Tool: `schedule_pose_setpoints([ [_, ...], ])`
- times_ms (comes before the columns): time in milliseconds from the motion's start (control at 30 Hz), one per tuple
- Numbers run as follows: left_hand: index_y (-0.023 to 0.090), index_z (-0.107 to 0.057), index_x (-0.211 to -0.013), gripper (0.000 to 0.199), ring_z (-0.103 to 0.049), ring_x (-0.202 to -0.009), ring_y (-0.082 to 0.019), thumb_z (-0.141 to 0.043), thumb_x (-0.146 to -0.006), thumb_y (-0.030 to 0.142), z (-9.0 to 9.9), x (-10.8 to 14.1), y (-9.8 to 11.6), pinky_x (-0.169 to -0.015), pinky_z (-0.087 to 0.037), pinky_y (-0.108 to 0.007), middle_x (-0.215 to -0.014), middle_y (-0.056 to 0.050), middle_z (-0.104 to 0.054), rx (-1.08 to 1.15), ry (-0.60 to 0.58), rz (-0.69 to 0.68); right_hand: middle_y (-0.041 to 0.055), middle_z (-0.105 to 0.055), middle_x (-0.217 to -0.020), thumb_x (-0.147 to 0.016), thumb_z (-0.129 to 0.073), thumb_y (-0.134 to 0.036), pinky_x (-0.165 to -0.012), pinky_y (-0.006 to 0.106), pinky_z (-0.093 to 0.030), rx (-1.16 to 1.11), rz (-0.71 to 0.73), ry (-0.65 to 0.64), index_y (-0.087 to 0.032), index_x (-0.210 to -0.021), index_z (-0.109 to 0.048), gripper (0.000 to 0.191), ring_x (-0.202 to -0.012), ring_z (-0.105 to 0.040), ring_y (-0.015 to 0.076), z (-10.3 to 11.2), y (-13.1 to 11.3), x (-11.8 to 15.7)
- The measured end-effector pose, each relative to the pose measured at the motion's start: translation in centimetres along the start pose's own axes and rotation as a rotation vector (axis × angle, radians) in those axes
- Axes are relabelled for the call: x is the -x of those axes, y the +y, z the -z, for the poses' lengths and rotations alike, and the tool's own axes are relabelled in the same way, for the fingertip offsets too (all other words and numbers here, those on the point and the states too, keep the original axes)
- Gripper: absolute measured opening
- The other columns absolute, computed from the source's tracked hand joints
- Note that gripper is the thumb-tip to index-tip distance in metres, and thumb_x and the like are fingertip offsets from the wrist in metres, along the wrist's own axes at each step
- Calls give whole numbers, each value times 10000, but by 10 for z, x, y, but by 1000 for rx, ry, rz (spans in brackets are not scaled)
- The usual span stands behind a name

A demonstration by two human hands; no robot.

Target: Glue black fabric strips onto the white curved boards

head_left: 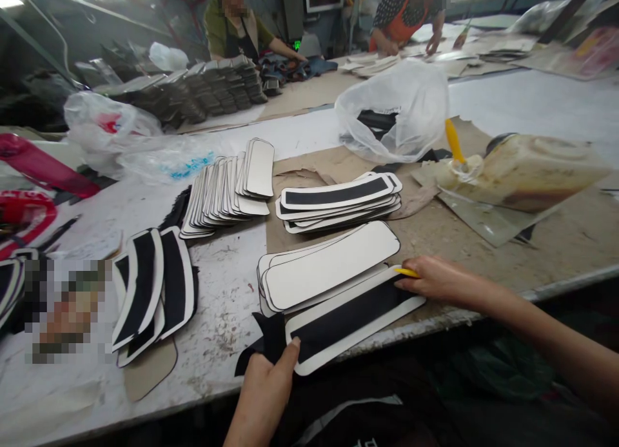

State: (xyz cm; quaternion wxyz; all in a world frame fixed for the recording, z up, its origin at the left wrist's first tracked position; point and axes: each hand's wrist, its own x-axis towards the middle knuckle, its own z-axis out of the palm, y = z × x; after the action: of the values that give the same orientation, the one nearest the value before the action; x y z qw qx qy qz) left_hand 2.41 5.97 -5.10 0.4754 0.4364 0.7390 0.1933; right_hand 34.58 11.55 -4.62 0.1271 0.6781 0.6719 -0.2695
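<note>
In front of me at the table's edge lies a long white panel (358, 340) with a black strip (351, 321) along its middle. My left hand (265, 389) is closed at its left end, with the thumb on the panel's edge. Black fabric pieces (271, 337) lie against that hand. At the panel's right end, my right hand (430, 277) is closed on a thin yellow tool (407, 273), its fingers touching the black strip. The tool's kind is hidden by the fingers. A stack of plain white panels (333, 266) lies just behind.
Further back are stacked curved panels with black strips (338, 192) and a fanned pile of white pieces (227, 192). More strip-faced panels (176, 286) lie left. A glue jug (532, 176) with a yellow handle (453, 140) and a plastic bag (411, 111) stand right. Two people work beyond.
</note>
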Motion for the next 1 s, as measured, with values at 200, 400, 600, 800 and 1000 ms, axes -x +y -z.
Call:
schedule_pose_setpoints([
  [200,282,-239,-316,593,-288,-320,-133,-495,-668,685,-6,-14,-18,-435,-198,-313,-277,22,-270,-110,13,11,159,-713,-939,-845,-489,-486,-750,404,-445,160,-170,66,-198,-937,-674,354,-934,-658,352,13,-23,21],
  [400,269,-264,-294,601,-266,-314,-124,-547,-705,603,-5,-8,-11,-430,-217,-315,-272,33,-245,-113,44,-43,146,-707,-871,-817,-455,-621,-713,383,-442,42,-184,203,-200,-889,-635,464,-850,-654,330,9,4,26],
  [600,246,-306,-263,616,-298,-313,-123,-600,-727,524,-2,2,3,-431,-241,-299,-270,25,-272,-44,29,-69,38,-596,-626,-876,-317,-522,-610,309,-391,-260,-2,353,-221,-648,-499,419,-607,-538,188,6,20,29],
  [800,221,-340,-314,556,-296,-339,-84,-594,-725,496,5,5,2,-435,-233,-254,-301,36,-305,175,-95,-49,-11,-444,-519,-715,-543,-671,-483,284,-313,-563,-43,228,-222,-540,-460,489,-489,-386,127,1,-1,36],
  [1000,218,-406,-555,361,-241,-355,-54,-670,-676,431,14,11,-11,-399,-169,-221,-380,94,-327,570,-165,5,-16,-390,-499,-698,-618,-693,-422,282,-286,-1015,-155,125,-230,-567,-457,507,-443,-331,110,-13,-3,57],
])
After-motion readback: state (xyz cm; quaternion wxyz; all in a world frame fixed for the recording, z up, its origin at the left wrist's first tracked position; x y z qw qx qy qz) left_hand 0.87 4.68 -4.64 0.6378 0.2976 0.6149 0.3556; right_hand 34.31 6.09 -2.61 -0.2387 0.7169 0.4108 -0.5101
